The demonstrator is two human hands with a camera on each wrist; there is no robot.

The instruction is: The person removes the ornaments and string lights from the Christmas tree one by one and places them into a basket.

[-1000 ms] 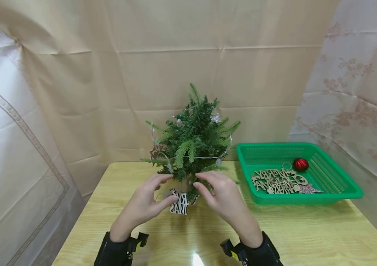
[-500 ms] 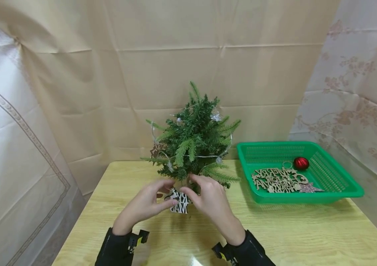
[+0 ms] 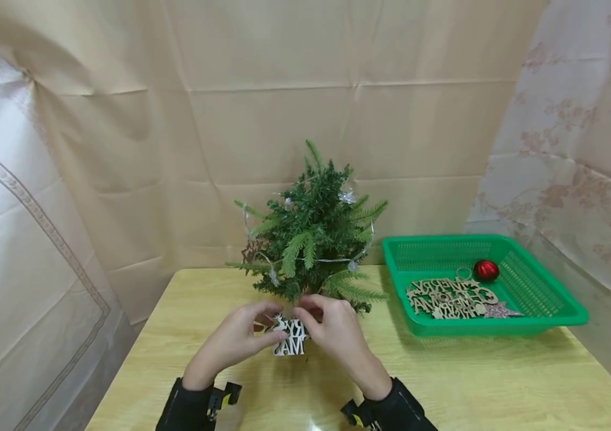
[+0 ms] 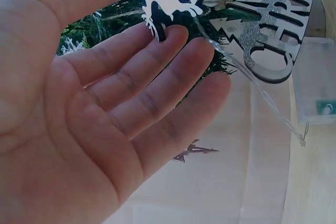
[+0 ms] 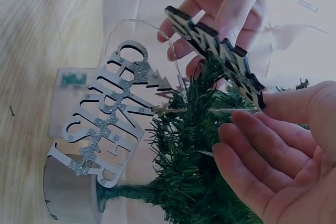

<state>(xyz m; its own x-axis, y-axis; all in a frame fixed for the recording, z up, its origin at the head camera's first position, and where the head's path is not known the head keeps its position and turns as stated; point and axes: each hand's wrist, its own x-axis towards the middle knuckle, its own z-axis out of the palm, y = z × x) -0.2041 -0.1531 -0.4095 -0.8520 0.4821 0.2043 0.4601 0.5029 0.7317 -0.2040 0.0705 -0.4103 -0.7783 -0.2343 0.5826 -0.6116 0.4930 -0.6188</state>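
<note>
A flat cut-out Christmas ornament (image 3: 290, 338) with letters and a reindeer (image 4: 170, 1) hangs low in front of the small artificial tree (image 3: 318, 239). My left hand (image 3: 243, 336) holds its left side, thumb on the front and fingers loosely curved behind. In the right wrist view, the thumb tip of my right hand (image 5: 289, 150) touches the ornament's near end, with the index finger close under it. A thin string runs from the branches to these fingers. A second silvery letter ornament (image 5: 107, 114), with glitter, hangs beside the tree's round base (image 5: 73, 190).
At the right of the wooden table (image 3: 472, 383) stands a green basket (image 3: 418, 326) with several wooden letter ornaments (image 3: 445, 296), a red ball (image 3: 486, 270) and a glittery star (image 3: 501, 310). A wire light string (image 3: 332, 260) loops round the tree. A curtain (image 3: 262, 120) hangs behind.
My right hand has moved left and in to the ornament's upper right, its thumb and index drawing together. My left hand has shifted slightly, its thumb still over the ornament's left edge.
</note>
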